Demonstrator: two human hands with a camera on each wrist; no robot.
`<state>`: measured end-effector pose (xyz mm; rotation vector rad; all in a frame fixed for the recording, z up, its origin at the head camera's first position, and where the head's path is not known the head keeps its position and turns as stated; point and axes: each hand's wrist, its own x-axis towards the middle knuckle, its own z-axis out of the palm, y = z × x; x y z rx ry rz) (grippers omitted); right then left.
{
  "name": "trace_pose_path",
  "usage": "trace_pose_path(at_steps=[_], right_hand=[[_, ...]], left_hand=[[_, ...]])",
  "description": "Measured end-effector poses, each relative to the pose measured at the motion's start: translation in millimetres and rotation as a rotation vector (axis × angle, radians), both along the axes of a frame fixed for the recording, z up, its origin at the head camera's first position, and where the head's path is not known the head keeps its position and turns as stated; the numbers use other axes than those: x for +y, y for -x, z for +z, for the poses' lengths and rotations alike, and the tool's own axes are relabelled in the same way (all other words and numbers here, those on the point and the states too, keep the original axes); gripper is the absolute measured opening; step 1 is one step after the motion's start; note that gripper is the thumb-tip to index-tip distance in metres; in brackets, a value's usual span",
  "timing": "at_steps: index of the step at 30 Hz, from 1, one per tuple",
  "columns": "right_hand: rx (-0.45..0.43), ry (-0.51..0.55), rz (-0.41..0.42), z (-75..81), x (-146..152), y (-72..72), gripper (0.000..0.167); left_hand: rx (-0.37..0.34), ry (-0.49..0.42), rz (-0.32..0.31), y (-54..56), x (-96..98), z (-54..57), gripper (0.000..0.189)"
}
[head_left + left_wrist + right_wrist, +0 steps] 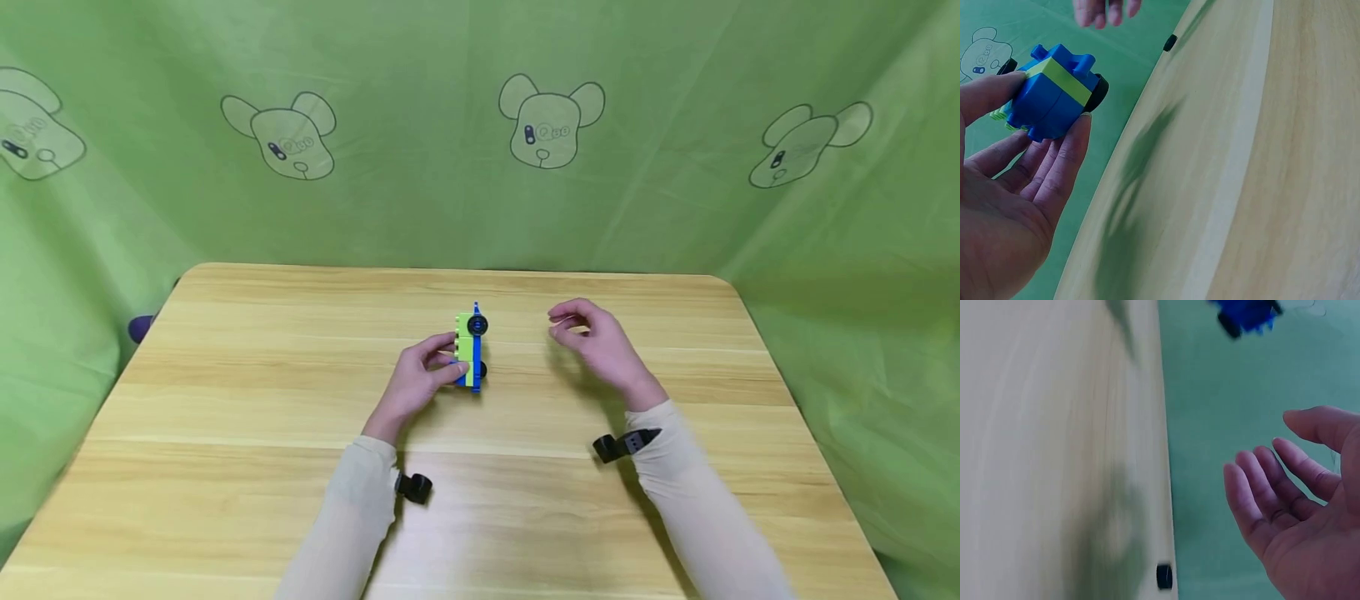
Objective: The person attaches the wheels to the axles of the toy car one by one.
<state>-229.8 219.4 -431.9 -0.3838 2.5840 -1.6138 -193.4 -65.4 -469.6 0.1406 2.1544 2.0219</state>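
My left hand (415, 382) grips a toy car built of blue and lime-green blocks (467, 350), thumb on one side and fingers on the other. The car is turned on end, with black wheels along its right side in the head view. In the left wrist view the blue block end of the car (1054, 94) faces the camera, and a fingertip lies close by a black wheel (1097, 94). Off to the right, apart from the car, my right hand (600, 346) hovers over the table with loosely bent fingers. Its palm (1310, 550) holds nothing.
A light wooden table (525, 517) lies under both hands. One small black piece (1164, 576) shows near the table's edge in both wrist views. Green cloth (420, 217) with printed bear heads hangs around the table. Each sleeve carries a black wrist camera (415, 488).
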Motion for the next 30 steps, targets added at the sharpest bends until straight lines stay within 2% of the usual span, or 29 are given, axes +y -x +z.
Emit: trace_pose_path(at_steps=[2, 7, 14, 16, 18, 19, 22, 24, 25, 26, 30], right_hand=[[0.02, -0.04, -0.025, -0.5, 11, 1.1, 0.034], [0.033, -0.061, -0.051, -5.9, 37, 7.5, 0.038], [0.054, -0.185, -0.043, -15.3, 62, 21.7, 0.044], [0.033, -0.228, -0.037, -17.0, 65, 25.6, 0.05], [0.012, -0.26, -0.025, -19.1, 67, 30.1, 0.056], [0.0, -0.272, -0.018, -20.2, 68, 32.8, 0.06], [-0.017, -0.287, 0.013, -24.0, 71, 40.8, 0.068], [-0.013, -0.304, 0.035, -26.9, 74, 45.6, 0.07], [-0.005, -0.311, 0.042, -28.5, 75, 47.9, 0.069], [0.008, -0.319, 0.046, -30.1, 77, 50.0, 0.067], [0.032, -0.332, 0.025, -35.6, 82, 56.7, 0.055]], left_hand=[[0.001, -0.006, -0.002, 0.3, -0.6, 0.0, 0.055], [-0.004, -0.012, -0.017, 1.1, -1.6, 0.4, 0.055], [-0.03, 0.009, -0.033, 1.9, -2.6, 0.4, 0.058], [-0.038, 0.017, -0.039, 0.9, -2.5, 4.3, 0.058], [-0.038, 0.018, -0.044, -3.1, -2.0, 13.2, 0.057], [-0.034, 0.018, -0.04, -3.3, -1.6, 12.9, 0.056], [-0.03, 0.025, -0.043, -9.8, -0.6, 25.7, 0.054], [-0.024, 0.031, -0.044, -11.9, -0.1, 28.8, 0.053], [-0.027, 0.036, -0.043, -12.1, 0.1, 29.3, 0.053], [-0.029, 0.042, -0.047, -14.3, 0.3, 34.9, 0.053], [-0.032, 0.053, -0.041, -14.5, 1.9, 35.7, 0.052]])
